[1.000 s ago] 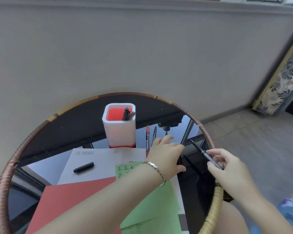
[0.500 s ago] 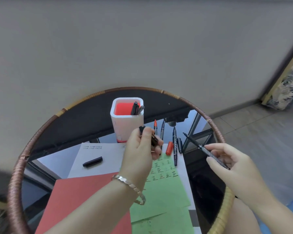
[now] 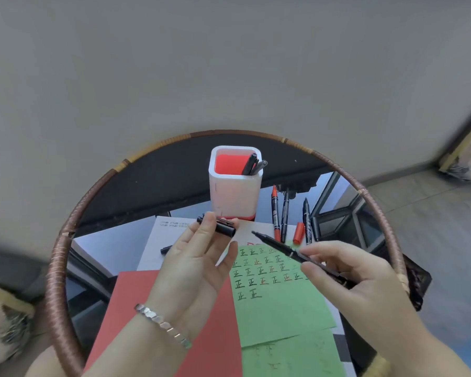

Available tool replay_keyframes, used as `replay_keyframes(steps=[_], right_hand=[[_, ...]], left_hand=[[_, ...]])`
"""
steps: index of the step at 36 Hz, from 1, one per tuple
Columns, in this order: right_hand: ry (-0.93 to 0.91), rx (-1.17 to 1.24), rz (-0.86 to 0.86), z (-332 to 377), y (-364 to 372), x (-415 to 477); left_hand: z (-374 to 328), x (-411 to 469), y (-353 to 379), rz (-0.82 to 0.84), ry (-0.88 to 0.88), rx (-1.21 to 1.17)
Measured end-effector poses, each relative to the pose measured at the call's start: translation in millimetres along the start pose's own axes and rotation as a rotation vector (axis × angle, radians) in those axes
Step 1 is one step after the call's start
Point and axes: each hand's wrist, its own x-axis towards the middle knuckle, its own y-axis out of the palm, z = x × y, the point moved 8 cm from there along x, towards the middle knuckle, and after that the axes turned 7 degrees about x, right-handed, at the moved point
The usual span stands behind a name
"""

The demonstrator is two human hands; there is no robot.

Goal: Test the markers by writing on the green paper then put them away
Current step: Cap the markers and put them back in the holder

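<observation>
My left hand (image 3: 196,263) pinches a black marker cap (image 3: 220,228) at its fingertips, palm up, above the papers. My right hand (image 3: 346,278) holds an uncapped black marker (image 3: 283,247), its tip pointing left toward the cap with a small gap between them. Under both hands lies the green paper (image 3: 280,308), covered with several rows of written characters. A white pen holder (image 3: 235,186) with a red inside stands behind, with two dark markers in it. Three markers (image 3: 284,213) and a loose red cap (image 3: 298,233) lie right of the holder.
A round glass table with a woven rattan rim (image 3: 65,240) carries everything. A red sheet (image 3: 136,317) and a white sheet (image 3: 161,240) lie left of the green paper. Another black cap (image 3: 166,249) rests on the white sheet. A grey wall stands behind.
My left hand picked a black cap up from the table and turned palm up. My right hand brought the marker leftward over the green paper, toward the cap.
</observation>
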Motion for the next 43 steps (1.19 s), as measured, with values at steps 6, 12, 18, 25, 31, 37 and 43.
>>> replay_keyframes(steps=[6, 12, 18, 25, 31, 37, 43], right_hand=[[-0.01, -0.007, 0.013, -2.5, 6.3, -0.6], [-0.028, -0.018, 0.023, -0.2, 7.4, 0.3], [-0.086, -0.057, 0.027, 4.4, 9.2, 0.6], [-0.141, -0.029, -0.045, 14.9, 5.2, -2.9], [0.086, 0.253, -0.093, 11.2, -0.9, -0.4], [0.515, 0.77, 0.273, -8.6, 27.0, 1.5], [0.329, 0.299, 0.124, -17.4, 18.1, 16.9]], left_hand=[[4.2, -0.3, 3.1, 0.025, -0.018, -0.031], [9.5, -1.1, 6.3, 0.037, -0.024, -0.016], [14.5, -3.8, 6.4, 0.013, 0.058, 0.221], [9.0, -13.6, 24.1, 0.094, 0.17, 0.276], [-3.2, -17.4, 39.1, 0.211, 0.278, 0.319], [-14.1, -23.1, 59.9, 0.407, 0.296, 0.238], [-18.6, -17.1, 34.1, 0.104, 0.4, 0.342]])
